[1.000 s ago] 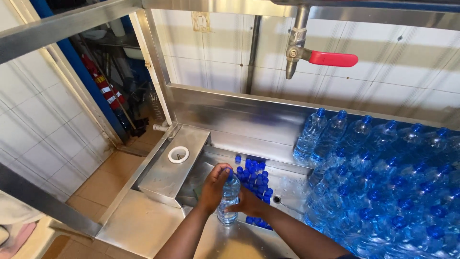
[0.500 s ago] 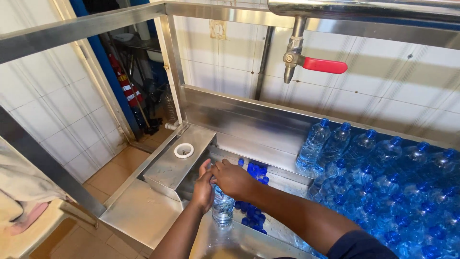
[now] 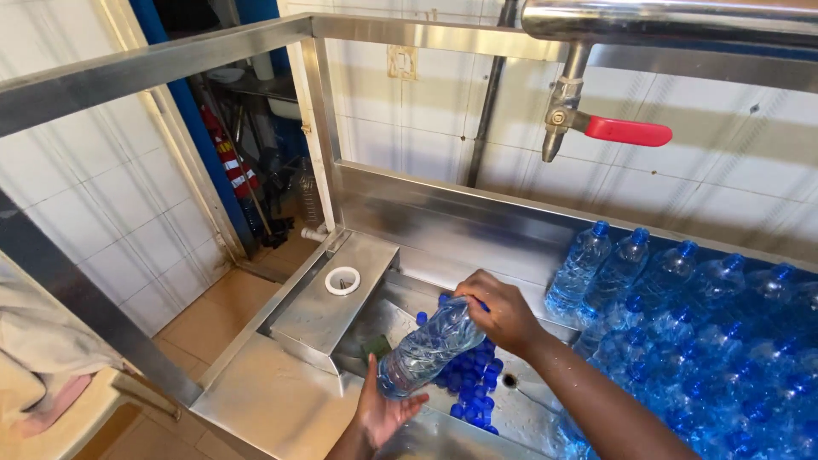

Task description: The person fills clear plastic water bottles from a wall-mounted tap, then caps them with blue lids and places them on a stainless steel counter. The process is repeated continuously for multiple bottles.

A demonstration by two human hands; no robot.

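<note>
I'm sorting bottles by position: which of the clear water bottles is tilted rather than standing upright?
The bottle held between the left hand and right hand over the steel sink. It slants; the bottles stacked at right stand upright.

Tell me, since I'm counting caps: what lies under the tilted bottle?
Under the bottle, loose blue caps lie in the steel sink beside a drain hole. The bottle hides any caps directly beneath.

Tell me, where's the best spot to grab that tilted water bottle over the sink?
Probably as shown: the bottle lies tilted, cap end up to the right. The right hand closes over the cap end from above, and the left hand cups the wide base from below. The ribbed, round body looks slippery mid-way, so its two ends give surer holds.
</note>
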